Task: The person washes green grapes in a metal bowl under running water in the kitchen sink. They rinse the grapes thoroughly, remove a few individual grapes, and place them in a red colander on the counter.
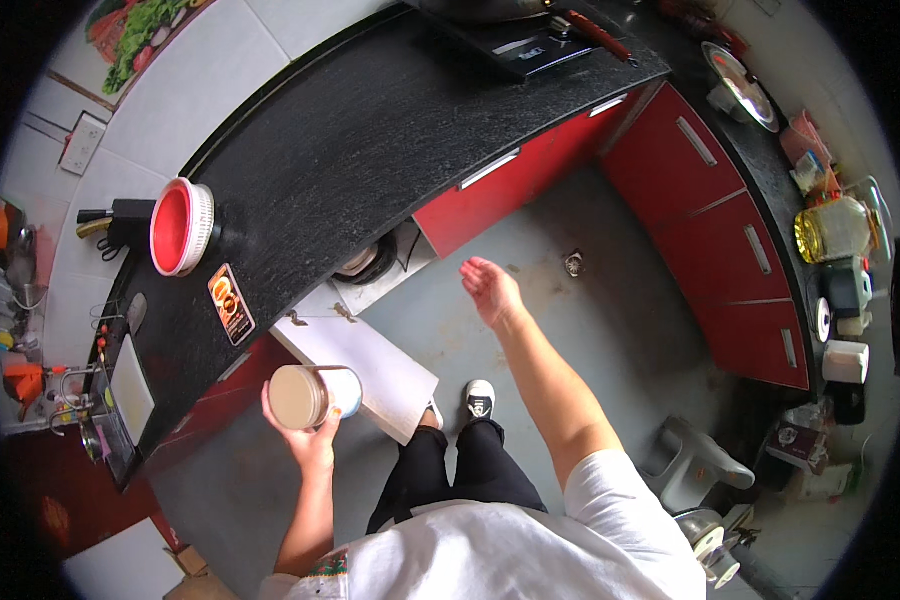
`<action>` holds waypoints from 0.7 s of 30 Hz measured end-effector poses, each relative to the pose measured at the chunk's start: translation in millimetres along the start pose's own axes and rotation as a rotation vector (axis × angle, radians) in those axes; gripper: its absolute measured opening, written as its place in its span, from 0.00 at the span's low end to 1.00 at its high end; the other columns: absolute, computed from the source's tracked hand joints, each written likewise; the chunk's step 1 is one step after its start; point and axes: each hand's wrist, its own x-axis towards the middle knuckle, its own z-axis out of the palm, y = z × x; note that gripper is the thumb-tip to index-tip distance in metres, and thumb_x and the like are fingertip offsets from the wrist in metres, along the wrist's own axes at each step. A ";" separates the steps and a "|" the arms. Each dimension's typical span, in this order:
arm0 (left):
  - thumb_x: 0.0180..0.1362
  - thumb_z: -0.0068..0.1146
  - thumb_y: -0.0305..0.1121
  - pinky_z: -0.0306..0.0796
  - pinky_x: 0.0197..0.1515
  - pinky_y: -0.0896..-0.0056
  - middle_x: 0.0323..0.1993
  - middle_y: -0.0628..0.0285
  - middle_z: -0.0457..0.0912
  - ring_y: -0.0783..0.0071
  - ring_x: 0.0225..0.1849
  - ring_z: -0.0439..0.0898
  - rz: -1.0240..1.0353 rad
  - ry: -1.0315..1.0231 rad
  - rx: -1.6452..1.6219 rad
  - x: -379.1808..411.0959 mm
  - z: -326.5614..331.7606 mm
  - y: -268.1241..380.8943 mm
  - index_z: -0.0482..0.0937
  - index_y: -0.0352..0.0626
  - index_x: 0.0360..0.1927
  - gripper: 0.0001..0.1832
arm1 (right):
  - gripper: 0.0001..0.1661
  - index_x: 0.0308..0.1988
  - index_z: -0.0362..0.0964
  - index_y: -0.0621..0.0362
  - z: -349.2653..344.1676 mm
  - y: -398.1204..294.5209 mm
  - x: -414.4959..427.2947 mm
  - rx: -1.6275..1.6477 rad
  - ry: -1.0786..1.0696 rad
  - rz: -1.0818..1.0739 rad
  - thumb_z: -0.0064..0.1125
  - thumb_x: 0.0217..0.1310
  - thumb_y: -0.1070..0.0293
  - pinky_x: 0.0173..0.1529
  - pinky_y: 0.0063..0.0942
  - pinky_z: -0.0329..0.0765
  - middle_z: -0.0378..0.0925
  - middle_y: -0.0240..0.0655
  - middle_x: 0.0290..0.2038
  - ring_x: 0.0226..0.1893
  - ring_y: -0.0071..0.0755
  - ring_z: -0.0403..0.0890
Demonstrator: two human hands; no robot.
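A lidded jar [337,390] with a beige screw cap and a pale label is gripped in my left hand [311,439], tilted so that its cap faces left. My right hand [491,291] reaches out over the floor with nothing in it, its fingers extended. Below the counter, a cabinet door [367,367] stands open between my hands, its white inner face showing. Inside that cabinet sits a dark round pan or cooker [375,262], partly hidden by the counter edge.
On the black countertop [330,135] are a red bowl nested in a white basket [182,225], a smartphone [232,304] with a lit screen, a knife block [131,223] and a gas stove [525,52]. Red cabinets [709,225] line the right. A grey stool [694,465] stands behind right.
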 end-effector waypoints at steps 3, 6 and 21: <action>0.38 0.74 0.26 0.59 0.66 0.53 0.65 0.57 0.57 0.61 0.65 0.61 -0.055 -0.010 -0.042 2.8 -1.7 -6.6 0.44 0.48 0.69 0.58 | 0.16 0.47 0.68 0.63 6.3 -0.3 13.5 0.002 0.024 -0.010 0.46 0.64 0.65 0.48 0.28 0.74 0.77 0.39 0.42 0.43 0.34 0.79; 0.39 0.74 0.27 0.59 0.66 0.54 0.64 0.57 0.57 0.61 0.65 0.60 -0.077 0.005 -0.036 8.0 -6.4 -7.4 0.44 0.47 0.69 0.58 | 0.17 0.49 0.66 0.66 13.9 7.5 30.7 0.019 0.029 0.023 0.44 0.65 0.66 0.49 0.29 0.75 0.75 0.43 0.47 0.45 0.35 0.78; 0.36 0.74 0.30 0.61 0.63 0.57 0.60 0.53 0.63 0.61 0.61 0.66 -0.092 -0.182 0.077 34.9 13.9 -54.3 0.42 0.44 0.69 0.60 | 0.09 0.34 0.72 0.52 66.0 -45.0 202.4 0.010 0.185 -0.231 0.47 0.59 0.62 0.36 0.24 0.69 0.74 0.26 0.28 0.27 0.24 0.72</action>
